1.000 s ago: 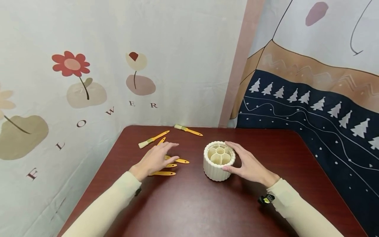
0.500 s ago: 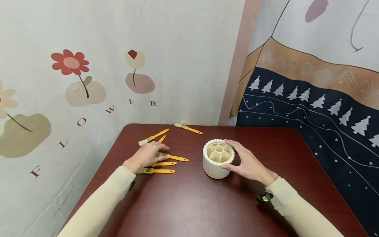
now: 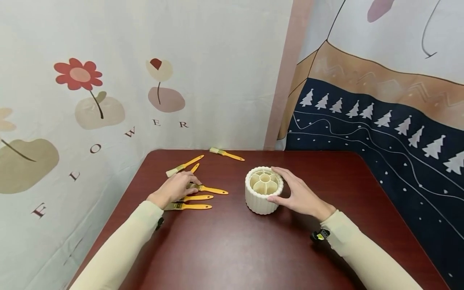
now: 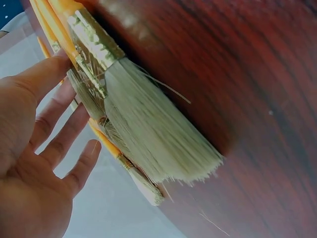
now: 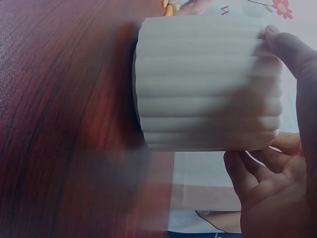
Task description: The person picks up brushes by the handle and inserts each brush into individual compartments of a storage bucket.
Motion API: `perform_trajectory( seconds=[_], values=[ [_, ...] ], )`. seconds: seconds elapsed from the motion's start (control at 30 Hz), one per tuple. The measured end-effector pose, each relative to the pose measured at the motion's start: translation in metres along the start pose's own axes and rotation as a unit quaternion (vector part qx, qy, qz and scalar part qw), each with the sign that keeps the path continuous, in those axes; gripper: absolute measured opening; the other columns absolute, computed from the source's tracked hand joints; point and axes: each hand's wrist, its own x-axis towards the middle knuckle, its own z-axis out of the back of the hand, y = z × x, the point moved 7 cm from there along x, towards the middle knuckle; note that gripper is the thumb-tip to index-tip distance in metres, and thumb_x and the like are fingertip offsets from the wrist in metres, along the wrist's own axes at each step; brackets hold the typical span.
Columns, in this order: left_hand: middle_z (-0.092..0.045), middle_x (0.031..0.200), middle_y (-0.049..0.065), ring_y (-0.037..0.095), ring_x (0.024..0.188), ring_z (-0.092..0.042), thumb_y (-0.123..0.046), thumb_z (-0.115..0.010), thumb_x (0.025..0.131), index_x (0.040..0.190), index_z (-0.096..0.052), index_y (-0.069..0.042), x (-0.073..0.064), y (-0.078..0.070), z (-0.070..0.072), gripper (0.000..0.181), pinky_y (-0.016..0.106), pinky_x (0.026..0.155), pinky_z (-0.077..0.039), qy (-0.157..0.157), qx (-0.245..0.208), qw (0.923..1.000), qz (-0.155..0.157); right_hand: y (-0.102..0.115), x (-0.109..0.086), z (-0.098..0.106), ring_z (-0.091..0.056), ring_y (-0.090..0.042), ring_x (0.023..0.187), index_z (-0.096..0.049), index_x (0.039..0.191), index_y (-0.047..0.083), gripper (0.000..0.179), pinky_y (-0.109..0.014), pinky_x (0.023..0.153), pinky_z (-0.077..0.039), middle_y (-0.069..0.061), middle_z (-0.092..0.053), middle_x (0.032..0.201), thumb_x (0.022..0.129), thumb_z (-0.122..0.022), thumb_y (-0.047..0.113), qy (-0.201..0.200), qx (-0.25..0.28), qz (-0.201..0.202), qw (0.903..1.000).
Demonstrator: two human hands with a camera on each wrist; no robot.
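Note:
My left hand (image 3: 173,187) is low over a group of yellow-handled paintbrushes at the left of the table. Its thumb and fingers pinch one paintbrush (image 3: 215,190) near the metal band, with the handle pointing right. Two more paintbrushes lie on the near side, one with its bristles partly hidden by the hand. In the left wrist view, a paintbrush (image 4: 153,124) with pale bristles fills the foreground, and the thumb meets the brushes behind it. My right hand (image 3: 302,197) grips a cream, ribbed round holder (image 3: 262,201) at its rim. Flower-shaped dividers (image 3: 265,177) show inside.
Farther back lie a paintbrush (image 3: 185,166) at the left and another paintbrush (image 3: 228,154) near the table's back edge. A third handle (image 3: 195,167) shows just behind the left hand. Printed cloth (image 3: 217,80) hangs behind the dark red table (image 3: 232,249).
My left hand has moved left and down from above the brushes, and its fingers have closed in on one paintbrush. The right hand stays on the holder; the head view has shifted slightly.

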Motion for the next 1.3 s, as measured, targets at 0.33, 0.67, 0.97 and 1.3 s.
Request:
perform_trajectory(
  seconds=[0.33,0.67,0.97,1.3],
  values=[
    [-0.083,0.132,0.004,0.03,0.122,-0.079,-0.024,-0.087,0.108,0.13,-0.089,-0.017,-0.002,0.0,0.001,0.023,0.051,0.105,-0.068,-0.004,0.001,1.0,0.003,0.003,0.001,0.0,-0.054,-0.039,0.166,-0.045,0.177,0.008,0.104,-0.07,0.132,-0.049,-0.013,-0.052,0.181,0.097,-0.096,0.05,-0.001,-0.003,0.002,1.0],
    [-0.08,0.126,0.004,0.017,0.097,-0.074,-0.024,-0.085,0.11,0.13,-0.087,-0.016,-0.006,-0.002,0.004,0.022,0.039,0.089,-0.066,-0.019,0.004,0.9998,0.004,0.002,0.002,0.001,-0.053,-0.039,0.166,-0.045,0.177,0.009,0.103,-0.07,0.132,-0.049,-0.012,-0.052,0.181,0.097,-0.096,0.051,-0.001,-0.007,0.001,1.0],
    [-0.074,0.125,0.01,0.017,0.096,-0.07,-0.018,-0.085,0.109,0.13,-0.084,-0.009,-0.011,-0.005,0.013,0.023,0.037,0.086,-0.065,-0.062,-0.014,0.998,-0.001,0.0,0.0,-0.003,-0.055,-0.038,0.165,-0.046,0.176,0.007,0.103,-0.069,0.131,-0.05,-0.012,-0.053,0.18,0.097,-0.096,0.051,-0.001,-0.007,0.003,1.0],
    [-0.075,0.119,0.013,0.021,0.089,-0.068,-0.007,-0.092,0.1,0.123,-0.086,-0.006,-0.013,-0.023,0.039,0.024,0.032,0.074,-0.061,-0.178,-0.069,0.98,-0.058,0.002,0.001,-0.001,-0.056,-0.037,0.164,-0.046,0.176,0.008,0.103,-0.068,0.131,-0.05,-0.012,-0.054,0.178,0.096,-0.097,0.05,-0.005,-0.012,0.008,0.9999]
  ],
)
